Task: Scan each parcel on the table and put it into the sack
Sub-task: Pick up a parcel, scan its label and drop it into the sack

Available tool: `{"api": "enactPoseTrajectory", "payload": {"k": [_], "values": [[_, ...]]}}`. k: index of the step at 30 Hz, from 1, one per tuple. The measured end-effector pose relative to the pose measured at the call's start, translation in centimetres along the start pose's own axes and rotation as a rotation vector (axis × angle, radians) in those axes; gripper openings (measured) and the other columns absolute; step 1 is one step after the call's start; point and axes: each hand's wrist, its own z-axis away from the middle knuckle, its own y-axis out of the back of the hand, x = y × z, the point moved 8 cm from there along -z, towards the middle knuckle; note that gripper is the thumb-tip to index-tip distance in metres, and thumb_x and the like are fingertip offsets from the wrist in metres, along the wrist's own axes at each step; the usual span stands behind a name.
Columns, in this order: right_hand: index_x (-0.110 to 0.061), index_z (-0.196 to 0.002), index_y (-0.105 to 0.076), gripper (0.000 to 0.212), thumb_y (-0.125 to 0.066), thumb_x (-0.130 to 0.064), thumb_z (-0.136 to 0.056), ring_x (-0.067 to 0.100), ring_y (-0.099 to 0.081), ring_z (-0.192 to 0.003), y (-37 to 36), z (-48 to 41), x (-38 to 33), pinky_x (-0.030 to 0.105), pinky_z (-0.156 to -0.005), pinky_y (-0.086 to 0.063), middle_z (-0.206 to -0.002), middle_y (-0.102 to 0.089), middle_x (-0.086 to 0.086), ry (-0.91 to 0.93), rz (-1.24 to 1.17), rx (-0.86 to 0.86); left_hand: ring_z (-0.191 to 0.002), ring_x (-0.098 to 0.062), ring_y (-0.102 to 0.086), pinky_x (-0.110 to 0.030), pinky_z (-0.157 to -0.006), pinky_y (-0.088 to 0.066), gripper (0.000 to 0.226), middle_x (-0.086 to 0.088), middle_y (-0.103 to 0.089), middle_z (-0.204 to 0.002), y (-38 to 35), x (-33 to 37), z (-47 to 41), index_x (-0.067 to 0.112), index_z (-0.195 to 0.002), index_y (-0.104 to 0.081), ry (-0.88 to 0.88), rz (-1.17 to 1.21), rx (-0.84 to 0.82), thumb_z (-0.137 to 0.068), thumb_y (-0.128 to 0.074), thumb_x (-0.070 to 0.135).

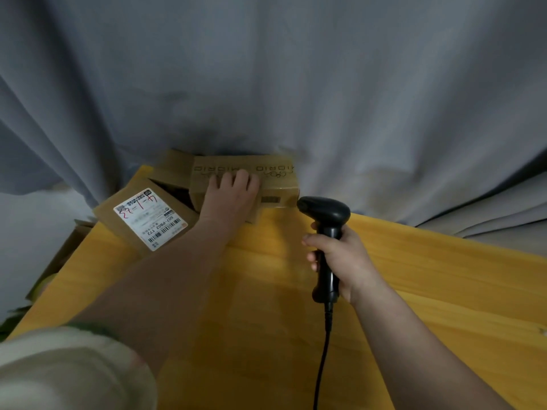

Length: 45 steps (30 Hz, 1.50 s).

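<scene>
A person's left hand (231,196) is pressing flat, fingers straight, on a box (278,180) at the table's (414,276) far edge, apparently steadying its front barcode for the scanner (325,214). The right hand (340,258) is gripping the scanner's handle and aiming it close by.

Two boxes (245,179) (148,217) sit side by side at the table's (266,291) far edge.

You have three cardboard parcels at centre left: a labelled parcel (148,220), a printed parcel (278,179) and a half-hidden parcel (174,165) behind them. One black scanner (325,214) shows right of centre. Two hands show, your left hand (231,193) and right hand (343,258), over one yellow table (444,276).
</scene>
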Motion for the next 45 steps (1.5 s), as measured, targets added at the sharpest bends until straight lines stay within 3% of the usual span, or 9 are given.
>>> {"api": "enactPoseTrajectory", "payload": {"k": [8,11,14,20,24,28,31,38,45], "values": [[-0.007,-0.115,-0.056,0.034,-0.068,0.000,-0.083,0.015,-0.052,-0.056,2.7,2.9,-1.1,0.027,-0.052,-0.044,-0.089,-0.057,0.013,0.064,-0.138,0.028,-0.104,-0.020,-0.047,-0.032,-0.080,-0.041,0.066,-0.004,-0.042,-0.119,5.7,1.0,2.9,0.016,-0.136,-0.034,0.150,0.322,0.075,-0.082,-0.063,0.040],[-0.009,-0.112,-0.057,0.032,-0.068,-0.001,-0.084,0.015,-0.053,-0.057,4.3,4.7,-1.6,0.027,-0.053,-0.045,-0.088,-0.058,0.014,0.088,-0.194,0.040,-0.098,-0.011,-0.043,-0.028,-0.076,-0.039,0.065,0.001,-0.043,-0.118,7.3,0.3,5.7,0.017,-0.134,-0.039,0.378,0.696,0.091,-0.080,-0.067,0.041],[-0.009,-0.114,-0.056,0.033,-0.068,-0.002,-0.084,0.016,-0.054,-0.060,5.8,6.8,-1.9,0.029,-0.056,-0.045,-0.090,-0.059,0.014,0.104,-0.240,0.020,-0.090,-0.009,-0.057,-0.016,-0.066,-0.040,0.030,0.010,-0.058,-0.099,8.3,0.8,8.8,0.022,-0.112,-0.054,0.531,1.099,0.060,-0.084,-0.065,0.029],[-0.014,-0.111,-0.060,0.031,-0.073,-0.011,-0.082,0.020,-0.062,-0.080,9.2,12.0,-1.3,0.032,-0.068,-0.051,-0.091,-0.065,0.009,0.137,-0.229,-0.032,-0.071,-0.013,-0.072,-0.024,-0.053,-0.053,0.015,0.000,-0.075,-0.083,10.4,4.9,15.7,0.017,-0.104,-0.066,0.741,1.704,-0.025,-0.092,-0.058,0.022],[-0.015,-0.111,-0.059,0.034,-0.075,-0.014,-0.080,0.023,-0.064,-0.090,11.3,15.5,-0.3,0.032,-0.070,-0.053,-0.097,-0.065,0.009,0.152,-0.197,-0.092,-0.074,-0.017,-0.073,-0.029,-0.058,-0.055,0.020,-0.003,-0.076,-0.084,12.4,8.5,19.9,0.011,-0.104,-0.066,0.768,1.759,-0.026,-0.095,-0.055,0.025],[-0.015,-0.112,-0.057,0.040,-0.077,-0.015,-0.077,0.025,-0.063,-0.098,12.7,18.9,1.1,0.032,-0.069,-0.050,-0.109,-0.063,0.009,0.169,-0.158,-0.171,-0.093,-0.028,-0.070,-0.048,-0.093,-0.052,0.023,-0.007,-0.076,-0.090,13.8,12.1,23.5,0.013,-0.101,-0.070,0.788,1.786,-0.026,-0.096,-0.053,0.029],[-0.016,-0.111,-0.055,0.052,-0.081,-0.017,-0.067,0.026,-0.064,-0.096,13.1,21.2,1.9,0.032,-0.067,-0.048,-0.112,-0.063,0.011,0.186,-0.140,-0.249,-0.102,-0.032,-0.067,-0.053,-0.101,-0.045,0.025,-0.007,-0.076,-0.096,14.6,14.2,26.0,0.016,-0.102,-0.070,0.811,1.829,0.001,-0.094,-0.055,0.033],[-0.017,-0.108,-0.058,0.051,-0.078,-0.011,-0.061,0.026,-0.073,-0.087,12.5,24.9,3.5,0.039,-0.070,-0.055,-0.089,-0.076,0.004,0.183,-0.204,-0.402,-0.104,-0.027,-0.068,-0.048,-0.093,-0.053,0.038,-0.005,-0.074,-0.106,16.7,16.3,31.0,0.020,-0.121,-0.062,0.762,1.835,0.050,-0.090,-0.060,0.042],[-0.019,-0.102,-0.061,0.031,-0.073,-0.004,-0.078,0.021,-0.071,-0.086,12.2,26.6,3.6,0.032,-0.062,-0.052,-0.091,-0.075,0.002,0.227,-0.240,-0.361,-0.111,-0.029,-0.064,-0.042,-0.075,-0.059,0.085,-0.006,-0.071,-0.114,16.5,17.3,35.8,0.034,-0.142,-0.042,0.648,1.925,-0.165,-0.067,-0.081,0.030]]}}
